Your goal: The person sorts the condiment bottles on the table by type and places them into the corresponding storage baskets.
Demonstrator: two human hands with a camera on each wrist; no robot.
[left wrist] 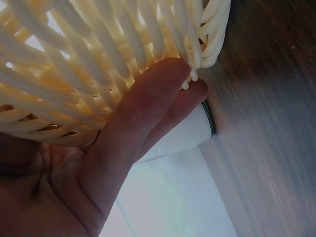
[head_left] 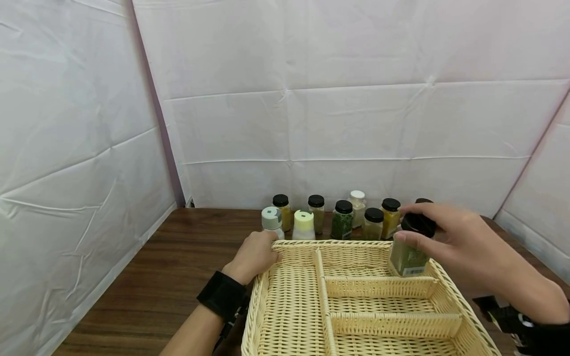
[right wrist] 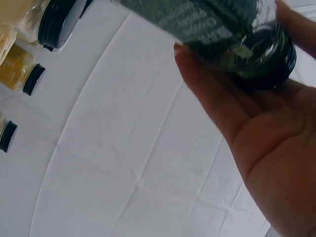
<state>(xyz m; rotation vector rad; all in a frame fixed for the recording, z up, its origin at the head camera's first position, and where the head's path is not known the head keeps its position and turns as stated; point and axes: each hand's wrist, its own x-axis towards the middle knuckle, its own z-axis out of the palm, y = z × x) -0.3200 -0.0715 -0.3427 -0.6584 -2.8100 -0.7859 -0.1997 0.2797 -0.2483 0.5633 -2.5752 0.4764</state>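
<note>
The right hand [head_left: 463, 242] reached in from the right, fingers curled round the black lid of a green spice jar [head_left: 408, 256], held tilted over the wicker basket's [head_left: 356, 296] far right compartment. The left hand [head_left: 254, 257] lay with straight fingers against the basket's far left corner, forearm on the desk [head_left: 169, 277].

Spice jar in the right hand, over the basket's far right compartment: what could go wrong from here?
1. The right hand holds the spice jar only near its black cap, tilted, so it might slip or land on its side.
2. It hangs close to the wicker basket rim and could catch there.
3. The left hand merely rests against the basket, which might shift.
</note>
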